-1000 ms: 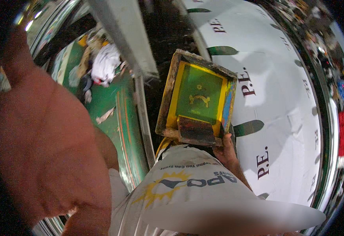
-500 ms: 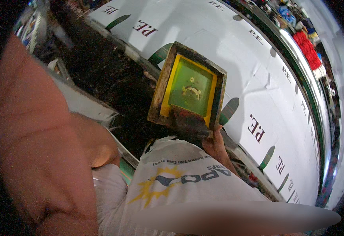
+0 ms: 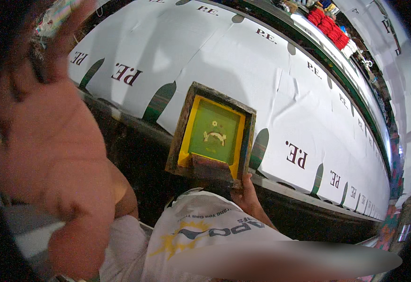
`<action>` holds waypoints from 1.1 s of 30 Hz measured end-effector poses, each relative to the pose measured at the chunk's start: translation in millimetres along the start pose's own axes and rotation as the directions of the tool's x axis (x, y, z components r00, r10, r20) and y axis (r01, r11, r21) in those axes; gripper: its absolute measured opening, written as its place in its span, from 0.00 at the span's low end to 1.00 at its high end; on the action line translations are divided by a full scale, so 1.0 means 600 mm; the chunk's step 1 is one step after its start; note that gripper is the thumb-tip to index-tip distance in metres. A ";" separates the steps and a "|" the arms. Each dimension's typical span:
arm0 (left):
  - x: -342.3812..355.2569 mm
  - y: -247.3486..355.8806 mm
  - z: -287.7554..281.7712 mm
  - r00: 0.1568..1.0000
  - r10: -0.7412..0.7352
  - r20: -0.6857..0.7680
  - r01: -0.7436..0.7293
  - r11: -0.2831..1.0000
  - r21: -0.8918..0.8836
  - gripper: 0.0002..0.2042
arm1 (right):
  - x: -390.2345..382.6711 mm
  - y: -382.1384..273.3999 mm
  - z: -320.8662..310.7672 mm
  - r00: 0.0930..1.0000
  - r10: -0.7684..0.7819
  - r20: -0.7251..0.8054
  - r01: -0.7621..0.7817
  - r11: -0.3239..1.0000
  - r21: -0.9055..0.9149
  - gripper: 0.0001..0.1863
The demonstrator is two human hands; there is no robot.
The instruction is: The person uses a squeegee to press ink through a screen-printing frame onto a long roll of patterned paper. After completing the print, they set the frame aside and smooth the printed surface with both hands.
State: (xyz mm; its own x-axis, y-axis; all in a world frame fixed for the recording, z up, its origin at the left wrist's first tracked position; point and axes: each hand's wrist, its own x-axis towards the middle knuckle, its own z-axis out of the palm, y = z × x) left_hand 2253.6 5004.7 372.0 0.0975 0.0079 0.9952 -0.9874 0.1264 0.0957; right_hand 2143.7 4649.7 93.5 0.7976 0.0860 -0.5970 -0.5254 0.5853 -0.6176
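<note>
My right hand (image 3: 247, 193) grips the lower right corner of a worn wooden screen-printing frame (image 3: 183, 126). Its green mesh (image 3: 217, 128) has a yellow border and a small pale design of a curved shape and a flower. Along the frame's lower inner side rests a dark brown block (image 3: 210, 167), which looks like a squeegee. My left hand (image 3: 50, 108) is raised close at the left, large and blurred. Its fingers are stretched up and apart, with nothing visible in them, and it is clear of the frame.
Behind the frame runs a long, white-covered table (image 3: 224, 61) with printed letters and dark green rounded shapes along its edges. Red bundles (image 3: 327, 28) and other clutter lie beyond it at the upper right. The front of my white shirt (image 3: 191, 225) is below.
The view has shifted, with more of the white table showing and the frame now before it. My left hand has come into view with fingers raised. My right hand keeps its grip.
</note>
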 end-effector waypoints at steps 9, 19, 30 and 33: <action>-0.154 -0.172 0.002 0.677 -0.732 0.079 0.706 0.676 0.212 0.47 | 0.104 -0.042 0.063 0.997 -0.070 -0.028 0.071 0.997 0.032 0.37; -0.210 -0.260 -0.045 0.476 -0.803 0.358 0.698 0.593 0.402 0.18 | 0.173 -0.059 0.149 0.992 -0.011 -0.126 0.012 1.000 0.006 0.34; -0.249 -0.378 -0.386 0.537 -0.708 0.457 0.691 0.681 0.243 0.06 | 0.319 0.109 0.446 0.974 -0.145 -0.174 0.136 0.989 -0.062 0.36; -0.262 -0.366 -0.532 0.502 -0.767 0.399 0.691 0.633 0.348 0.07 | 0.368 0.171 0.544 0.984 -0.087 -0.154 0.095 0.995 0.041 0.37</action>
State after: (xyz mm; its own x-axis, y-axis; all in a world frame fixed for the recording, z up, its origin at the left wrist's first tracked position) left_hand 2494.9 5292.2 187.9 0.7565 -0.4889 0.4344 -0.6015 -0.2595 0.7555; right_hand 2362.5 4991.8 65.1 0.7853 -0.0908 -0.6125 -0.4348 0.6234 -0.6499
